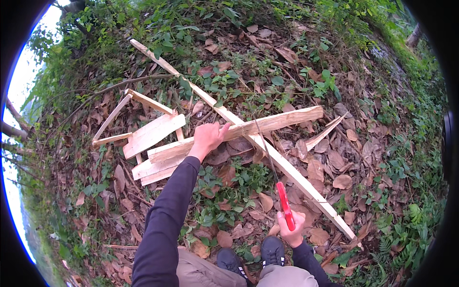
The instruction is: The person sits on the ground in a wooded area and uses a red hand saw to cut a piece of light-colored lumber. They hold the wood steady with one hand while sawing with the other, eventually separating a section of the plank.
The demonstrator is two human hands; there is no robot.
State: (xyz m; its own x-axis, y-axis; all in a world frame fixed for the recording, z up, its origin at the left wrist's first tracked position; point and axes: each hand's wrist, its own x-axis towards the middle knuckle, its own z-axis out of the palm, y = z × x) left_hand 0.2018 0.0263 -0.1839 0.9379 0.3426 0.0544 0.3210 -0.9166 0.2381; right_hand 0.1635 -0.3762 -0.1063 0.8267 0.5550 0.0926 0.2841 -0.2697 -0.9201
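Observation:
In my right hand (291,228) is a handsaw (285,205) with a red handle; my fingers are closed round the grip. Its thin blade rises away from me and lies across a rough wooden plank (287,119), right of the plank's middle. My left hand (209,137) is clamped over that plank left of the blade, thumb pointing right. A long pale wooden pole (306,184) passes diagonally beneath the plank. Under the plank's left end sit short boards (155,168), part of a small wooden frame (155,136). Whether the blade has cut in, I cannot tell.
Dry brown leaves (342,182) and green plants (222,186) cover the sloping ground. A split wood piece (325,134) lies right of the plank. A thin bent branch (114,87) arches behind the frame. My dark shoes (273,251) stand close at the near side.

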